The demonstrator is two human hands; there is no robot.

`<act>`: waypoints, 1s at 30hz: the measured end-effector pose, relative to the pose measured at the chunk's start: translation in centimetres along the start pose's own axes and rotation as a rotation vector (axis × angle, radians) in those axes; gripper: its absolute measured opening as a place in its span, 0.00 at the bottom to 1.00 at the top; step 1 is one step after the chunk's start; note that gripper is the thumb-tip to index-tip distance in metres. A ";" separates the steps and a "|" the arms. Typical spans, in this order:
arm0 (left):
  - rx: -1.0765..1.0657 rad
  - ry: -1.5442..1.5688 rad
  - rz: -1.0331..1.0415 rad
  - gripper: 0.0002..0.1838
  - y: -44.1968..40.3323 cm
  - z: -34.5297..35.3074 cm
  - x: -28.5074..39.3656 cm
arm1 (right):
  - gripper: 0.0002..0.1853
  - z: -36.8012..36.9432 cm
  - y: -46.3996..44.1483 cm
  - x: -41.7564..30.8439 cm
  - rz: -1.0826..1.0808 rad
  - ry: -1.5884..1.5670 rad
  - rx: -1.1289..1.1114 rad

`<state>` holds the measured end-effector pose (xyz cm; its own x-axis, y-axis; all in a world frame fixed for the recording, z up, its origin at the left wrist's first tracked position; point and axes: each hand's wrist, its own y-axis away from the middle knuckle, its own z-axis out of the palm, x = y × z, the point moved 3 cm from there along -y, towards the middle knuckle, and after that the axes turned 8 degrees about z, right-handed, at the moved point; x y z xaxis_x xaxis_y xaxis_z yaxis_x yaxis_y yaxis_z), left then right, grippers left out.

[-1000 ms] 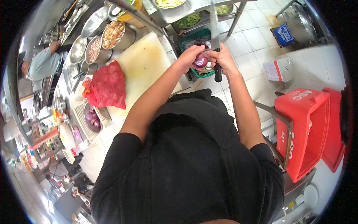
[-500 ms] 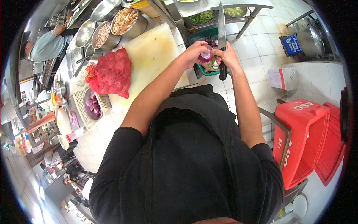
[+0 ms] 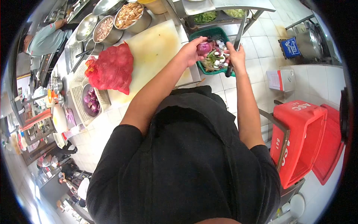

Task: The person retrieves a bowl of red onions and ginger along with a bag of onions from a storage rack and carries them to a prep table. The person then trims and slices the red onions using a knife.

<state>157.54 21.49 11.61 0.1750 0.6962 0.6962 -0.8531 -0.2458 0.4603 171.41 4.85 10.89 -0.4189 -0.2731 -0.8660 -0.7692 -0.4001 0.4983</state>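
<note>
A purple-red onion (image 3: 204, 48) rests in the fingers of my left hand (image 3: 191, 52), over the near side of a green basket (image 3: 209, 33). My right hand (image 3: 236, 56) is closed around the black handle of a long kitchen knife (image 3: 241, 30), its blade pointing away from me. Onion and knife are apart. Inside the basket lie onion skins, pale round pieces and green scraps (image 3: 215, 59). To the left, a red mesh sack (image 3: 112, 69) sits on the edge of a pale cutting board (image 3: 156, 46).
A bowl of purple onions (image 3: 91, 100) stands in a cream plastic basket (image 3: 79, 93). Metal pots of chopped food (image 3: 128, 16) line the back left. A steel table (image 3: 238, 4) overhangs the green basket. At right is a red bin (image 3: 294, 142). Another person (image 3: 48, 39) is at far left.
My hands have moved apart, the left with the onion, the right with the knife. The knife has shifted right and its blade has turned. More of the basket's contents shows.
</note>
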 end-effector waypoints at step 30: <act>-0.051 0.244 0.311 0.20 17.0 -2.2 10.8 | 0.44 17.2 16.9 -8.7 -0.433 -0.130 -0.698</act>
<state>143.87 26.30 25.79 -0.2125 0.7352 0.6437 -0.8711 -0.4410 0.2161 153.77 15.57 26.10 -0.2403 0.1162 -0.9637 -0.4170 -0.9089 -0.0056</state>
